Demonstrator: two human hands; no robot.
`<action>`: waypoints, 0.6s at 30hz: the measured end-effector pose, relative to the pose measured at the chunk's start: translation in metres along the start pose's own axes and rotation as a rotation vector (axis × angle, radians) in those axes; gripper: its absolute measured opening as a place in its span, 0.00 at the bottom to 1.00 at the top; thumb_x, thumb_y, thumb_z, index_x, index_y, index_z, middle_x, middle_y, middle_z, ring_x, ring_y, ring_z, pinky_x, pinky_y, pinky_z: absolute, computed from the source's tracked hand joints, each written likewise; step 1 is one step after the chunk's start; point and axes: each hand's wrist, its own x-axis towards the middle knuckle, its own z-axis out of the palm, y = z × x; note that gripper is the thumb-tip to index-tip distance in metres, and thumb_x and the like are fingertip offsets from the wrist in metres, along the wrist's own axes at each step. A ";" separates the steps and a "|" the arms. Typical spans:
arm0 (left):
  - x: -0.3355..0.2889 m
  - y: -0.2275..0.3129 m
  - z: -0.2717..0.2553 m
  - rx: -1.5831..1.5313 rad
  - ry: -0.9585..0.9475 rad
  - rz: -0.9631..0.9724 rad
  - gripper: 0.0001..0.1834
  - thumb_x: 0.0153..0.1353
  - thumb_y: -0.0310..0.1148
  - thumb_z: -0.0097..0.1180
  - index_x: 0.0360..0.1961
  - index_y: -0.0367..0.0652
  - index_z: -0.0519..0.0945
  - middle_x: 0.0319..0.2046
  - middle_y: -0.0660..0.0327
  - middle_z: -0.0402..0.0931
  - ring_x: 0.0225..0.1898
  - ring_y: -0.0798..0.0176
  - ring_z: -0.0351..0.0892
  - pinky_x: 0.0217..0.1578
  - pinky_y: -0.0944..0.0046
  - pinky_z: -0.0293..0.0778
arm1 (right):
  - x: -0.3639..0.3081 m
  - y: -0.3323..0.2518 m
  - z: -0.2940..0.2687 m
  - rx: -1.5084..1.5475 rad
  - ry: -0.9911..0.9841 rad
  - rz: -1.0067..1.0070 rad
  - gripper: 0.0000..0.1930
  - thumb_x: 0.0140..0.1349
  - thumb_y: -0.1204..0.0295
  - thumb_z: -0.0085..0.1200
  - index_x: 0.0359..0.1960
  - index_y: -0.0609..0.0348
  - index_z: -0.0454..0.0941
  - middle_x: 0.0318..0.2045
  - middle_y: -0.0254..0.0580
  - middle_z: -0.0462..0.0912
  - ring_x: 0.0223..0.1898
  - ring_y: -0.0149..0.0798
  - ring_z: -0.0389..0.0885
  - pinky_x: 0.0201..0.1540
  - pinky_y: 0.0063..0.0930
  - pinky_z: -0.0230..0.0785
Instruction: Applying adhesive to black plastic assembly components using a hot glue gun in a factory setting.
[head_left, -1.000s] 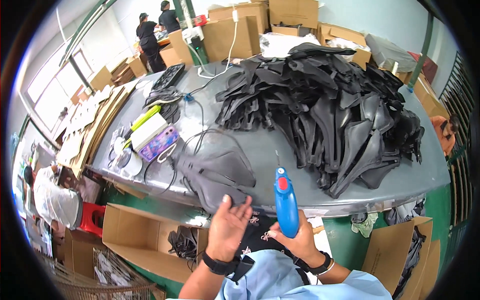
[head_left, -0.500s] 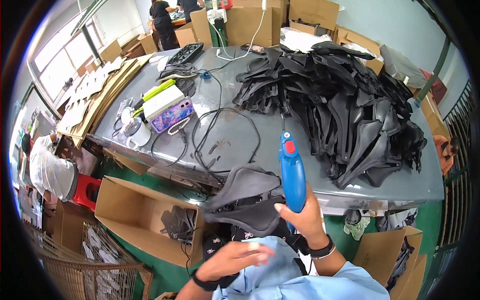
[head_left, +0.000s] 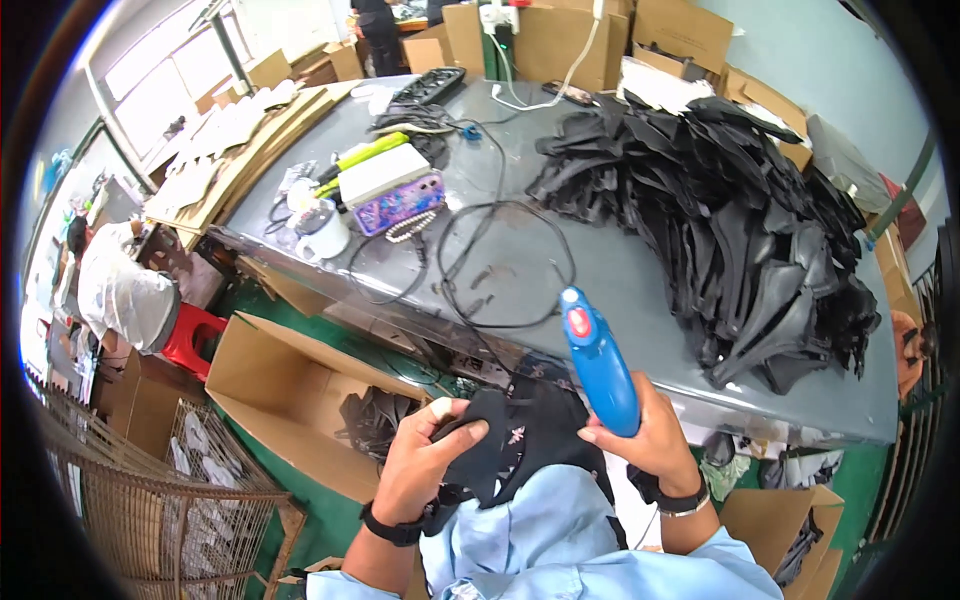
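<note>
Gripping blue handheld tool (head_left: pixel 600 368) in right hand (head_left: pixel 652 432)

We look from wearer's head, through left of two side-by-side fisheyes, facing down and ahead. Nearest us: left hand (head_left: pixel 415 450), right hand (head_left: pixel 652 432) and blue sleeves (head_left: pixel 740 574), low in view. Grey table (head_left: pixel 630 290) runs across middle distance; cardboard boxes (head_left: pixel 555 48) stand far off at top. We take in wide sweep, window (head_left: pixel 150 75) upper left to green pole (head_left: pixel 908 188) at right; straight edges bend, dark rim circles view.
</note>
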 end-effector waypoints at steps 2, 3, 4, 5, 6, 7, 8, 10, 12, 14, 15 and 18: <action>0.002 -0.011 -0.001 -0.247 0.115 0.139 0.12 0.59 0.25 0.53 0.44 0.36 0.72 0.37 0.55 0.78 0.37 0.64 0.79 0.40 0.66 0.75 | -0.006 0.004 0.010 -0.129 0.015 -0.014 0.29 0.45 0.61 0.69 0.42 0.66 0.67 0.23 0.43 0.82 0.26 0.41 0.83 0.32 0.30 0.74; 0.002 -0.009 0.006 -0.343 0.179 0.189 0.13 0.60 0.26 0.52 0.45 0.36 0.71 0.38 0.52 0.77 0.39 0.60 0.79 0.42 0.64 0.75 | -0.010 0.002 0.019 -0.228 0.029 -0.097 0.31 0.45 0.59 0.70 0.42 0.66 0.67 0.23 0.45 0.81 0.25 0.44 0.83 0.30 0.31 0.74; 0.001 -0.007 0.014 -0.441 0.239 0.237 0.13 0.61 0.27 0.51 0.47 0.36 0.70 0.40 0.49 0.77 0.41 0.57 0.79 0.44 0.61 0.76 | -0.016 -0.002 0.028 -0.327 0.048 -0.177 0.32 0.44 0.57 0.70 0.43 0.66 0.68 0.23 0.47 0.81 0.25 0.46 0.83 0.29 0.33 0.74; 0.002 -0.006 0.016 -0.463 0.259 0.280 0.15 0.62 0.28 0.51 0.49 0.35 0.68 0.44 0.46 0.75 0.44 0.53 0.78 0.47 0.58 0.75 | -0.021 0.000 0.037 -0.321 0.019 -0.234 0.31 0.45 0.57 0.69 0.43 0.67 0.68 0.23 0.49 0.80 0.24 0.49 0.82 0.28 0.35 0.74; 0.001 -0.007 0.018 -0.459 0.276 0.291 0.15 0.62 0.28 0.51 0.49 0.35 0.68 0.44 0.46 0.75 0.44 0.53 0.78 0.47 0.58 0.75 | -0.026 0.002 0.045 -0.314 -0.014 -0.291 0.31 0.46 0.57 0.68 0.43 0.67 0.69 0.23 0.50 0.80 0.24 0.51 0.81 0.27 0.38 0.73; 0.002 -0.009 0.020 -0.477 0.323 0.362 0.16 0.62 0.28 0.50 0.50 0.36 0.67 0.45 0.46 0.74 0.45 0.54 0.78 0.47 0.58 0.75 | -0.031 0.004 0.053 -0.356 -0.015 -0.374 0.29 0.47 0.59 0.67 0.43 0.67 0.69 0.21 0.49 0.79 0.21 0.50 0.80 0.25 0.37 0.72; 0.002 -0.011 0.022 -0.495 0.368 0.432 0.16 0.62 0.28 0.50 0.51 0.36 0.67 0.46 0.46 0.74 0.45 0.55 0.77 0.47 0.57 0.75 | -0.034 0.007 0.058 -0.351 -0.024 -0.382 0.29 0.47 0.59 0.67 0.43 0.67 0.69 0.21 0.49 0.79 0.21 0.50 0.80 0.25 0.37 0.72; 0.001 -0.018 0.022 -0.498 0.392 0.464 0.17 0.63 0.28 0.49 0.52 0.35 0.66 0.46 0.48 0.74 0.44 0.56 0.77 0.47 0.59 0.74 | -0.041 0.012 0.067 -0.363 -0.084 -0.382 0.28 0.47 0.59 0.67 0.43 0.68 0.70 0.20 0.49 0.79 0.19 0.48 0.80 0.23 0.37 0.72; 0.000 -0.022 0.024 -0.470 0.462 0.528 0.14 0.64 0.28 0.48 0.50 0.36 0.68 0.42 0.58 0.73 0.42 0.67 0.75 0.47 0.69 0.71 | -0.044 0.008 0.068 -0.411 -0.141 -0.350 0.30 0.45 0.59 0.69 0.41 0.69 0.69 0.24 0.50 0.81 0.23 0.47 0.82 0.27 0.35 0.75; -0.001 -0.023 0.027 -0.467 0.484 0.549 0.14 0.64 0.29 0.48 0.50 0.35 0.68 0.41 0.60 0.73 0.40 0.69 0.73 0.44 0.71 0.70 | -0.044 0.007 0.070 -0.398 -0.174 -0.361 0.30 0.45 0.59 0.69 0.41 0.70 0.69 0.24 0.50 0.81 0.22 0.47 0.82 0.26 0.34 0.75; -0.001 -0.025 0.027 -0.445 0.477 0.566 0.16 0.64 0.28 0.47 0.52 0.35 0.66 0.43 0.55 0.73 0.43 0.64 0.74 0.46 0.66 0.72 | -0.044 0.005 0.070 -0.400 -0.174 -0.362 0.30 0.45 0.59 0.69 0.41 0.70 0.69 0.24 0.50 0.81 0.22 0.47 0.82 0.26 0.34 0.75; -0.002 -0.025 0.032 -0.401 0.448 0.614 0.17 0.64 0.27 0.45 0.53 0.35 0.63 0.46 0.49 0.73 0.46 0.59 0.75 0.48 0.61 0.73 | -0.045 0.001 0.072 -0.387 -0.176 -0.384 0.30 0.45 0.59 0.69 0.41 0.70 0.69 0.24 0.51 0.81 0.21 0.46 0.82 0.25 0.33 0.75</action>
